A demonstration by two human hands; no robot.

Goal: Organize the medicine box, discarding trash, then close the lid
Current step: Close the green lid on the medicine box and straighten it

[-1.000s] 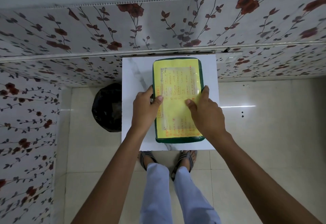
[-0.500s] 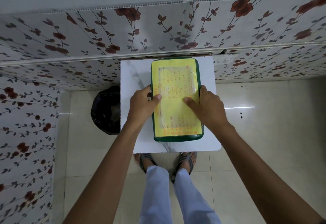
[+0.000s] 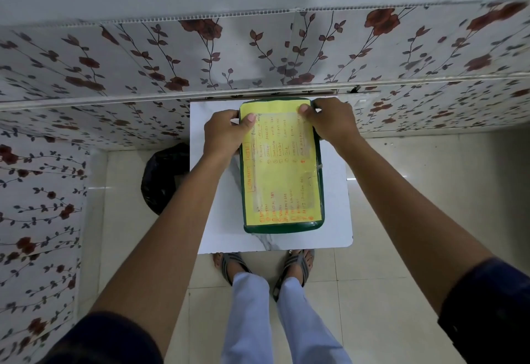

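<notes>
The medicine box is a dark green rectangular box with its lid down, lying on a small white table. A yellow handwritten sheet covers the lid. My left hand grips the far left corner of the lid, thumb on the yellow sheet. My right hand grips the far right corner, thumb also on top. The inside of the box is hidden.
A black trash bag sits on the floor left of the table. Flowered wall panels stand right behind the table and along the left. My legs and sandalled feet are at the table's near edge on the tiled floor.
Both hands have slid from the middle of the box's long sides up to its far corners. The box stays shut on the table.
</notes>
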